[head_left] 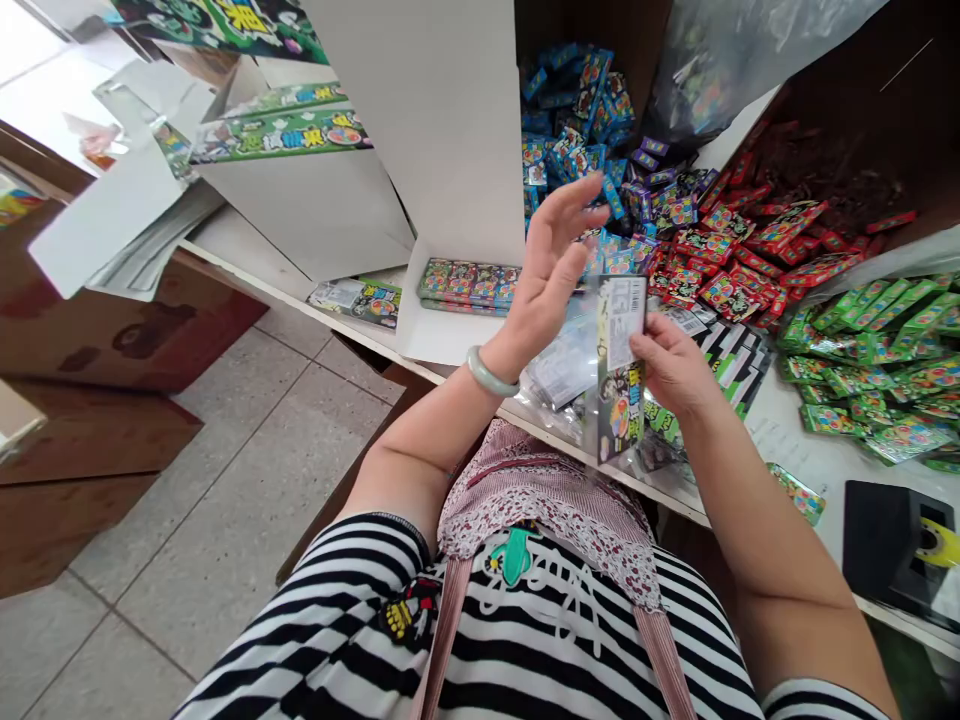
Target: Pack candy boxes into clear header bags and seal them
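Note:
My right hand (pixel 675 365) pinches the upper right edge of a black printed card in a clear plastic sleeve (pixel 622 410), held upright above the table's front edge. My left hand (pixel 551 260), with a pale bangle at its wrist, is raised just left of the sleeve. Its fingers are apart and slightly curled, and nothing is in them. Beneath the hands lie more clear plastic sleeves (pixel 562 365) and a fanned stack of printed cards (pixel 739 365). Just left of my left hand, an open white carton (pixel 450 340) contains a row of small colourful boxes (pixel 469 285).
Loose small boxes lie in piles at the back: blue (pixel 574 125), purple (pixel 664 190), red (pixel 780 245), and green (pixel 877 350) on the right. A black tape dispenser (pixel 885 540) stands at the right edge. Printed cartons (pixel 285 135) and brown cardboard boxes (pixel 90 350) are on the left.

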The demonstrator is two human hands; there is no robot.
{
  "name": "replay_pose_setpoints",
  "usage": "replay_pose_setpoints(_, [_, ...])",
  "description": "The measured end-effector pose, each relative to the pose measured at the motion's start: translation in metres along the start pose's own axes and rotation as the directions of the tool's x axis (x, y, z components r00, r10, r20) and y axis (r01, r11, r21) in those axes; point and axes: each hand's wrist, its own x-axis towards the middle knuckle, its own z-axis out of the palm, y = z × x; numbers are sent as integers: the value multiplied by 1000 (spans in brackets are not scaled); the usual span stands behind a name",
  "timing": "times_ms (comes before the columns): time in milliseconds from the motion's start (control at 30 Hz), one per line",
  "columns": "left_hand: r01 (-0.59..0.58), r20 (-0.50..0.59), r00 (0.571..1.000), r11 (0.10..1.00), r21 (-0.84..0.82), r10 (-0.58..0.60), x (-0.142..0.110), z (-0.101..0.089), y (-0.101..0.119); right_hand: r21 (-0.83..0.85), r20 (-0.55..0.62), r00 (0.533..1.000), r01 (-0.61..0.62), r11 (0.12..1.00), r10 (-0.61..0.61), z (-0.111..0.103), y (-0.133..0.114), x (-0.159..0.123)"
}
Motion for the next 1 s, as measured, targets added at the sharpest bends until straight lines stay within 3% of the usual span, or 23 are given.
replay_pose_setpoints(33, [190, 34, 982, 980, -54, -188, -12, 4, -6, -38, -153, 987, 42, 998, -47, -3, 7, -6])
replay_pose_setpoints(67, [362, 99, 931, 926, -110, -352, -25, 8, -11, -88, -273, 958, 64, 994, -86, -8, 14, -11])
replay_pose_setpoints(133, [607, 213, 791, 778, -161, -573, -53, 17, -18, -172, -377, 921, 36, 984, -99, -18, 25, -23])
replay_pose_setpoints(167, [674, 216, 737, 722, -156, -641, -66, 21, -19, -206, -372, 924, 10, 979, -88, -22, 28, -29])
replay_pose_setpoints(233, [742, 151, 670, 655, -144, -726, -83, 28, -19, -314, -381, 913, 19, 949, -144, -28, 27, -43])
replay_pose_setpoints(300, [758, 112, 652, 644, -107, -749, -89, 31, -16, -516, -471, 808, 72, 854, -353, -33, 16, -54])
replay_pose_setpoints(333, [750, 127, 660, 658, -69, -740, -89, 32, -14, -626, -487, 740, 74, 776, -464, -35, 9, -58])
replay_pose_setpoints(367, [729, 160, 678, 684, -19, -717, -86, 32, -12, -717, -465, 702, 59, 694, -540, -36, 1, -61])
replay_pose_setpoints(400, [693, 204, 700, 720, 38, -685, -83, 32, -9, -781, -413, 713, 44, 623, -567, -37, -7, -61])
replay_pose_setpoints(467, [589, 274, 750, 796, 140, -603, -77, 32, -2, -829, -276, 821, 59, 555, -499, -39, -18, -57])
replay_pose_setpoints(533, [476, 306, 795, 851, 223, -524, -72, 32, 5, -798, -213, 893, 75, 599, -396, -40, -21, -51])
replay_pose_setpoints(600, [370, 326, 824, 876, 310, -464, -69, 31, 11, -696, -253, 914, 57, 716, -318, -42, -21, -48])
replay_pose_setpoints(667, [267, 349, 843, 881, 389, -410, -67, 28, 16, -521, -280, 939, 27, 853, -201, -44, -22, -48])
replay_pose_setpoints(733, [166, 381, 854, 881, 443, -353, -65, 23, 21, -320, -178, 983, -20, 947, -39, -47, -27, -52])
replay_pose_setpoints(800, [69, 432, 851, 878, 474, -300, -61, 20, 24, -190, 9, 995, -98, 977, 101, -51, -33, -56])
replay_pose_setpoints(867, [-17, 499, 825, 872, 489, -264, -57, 20, 27, -168, 83, 982, -153, 974, 169, -54, -37, -58])
replay_pose_setpoints(1000, [-168, 594, 775, 836, 522, -215, -54, 27, 35, -133, -66, 990, -136, 982, 129, -54, -36, -59])
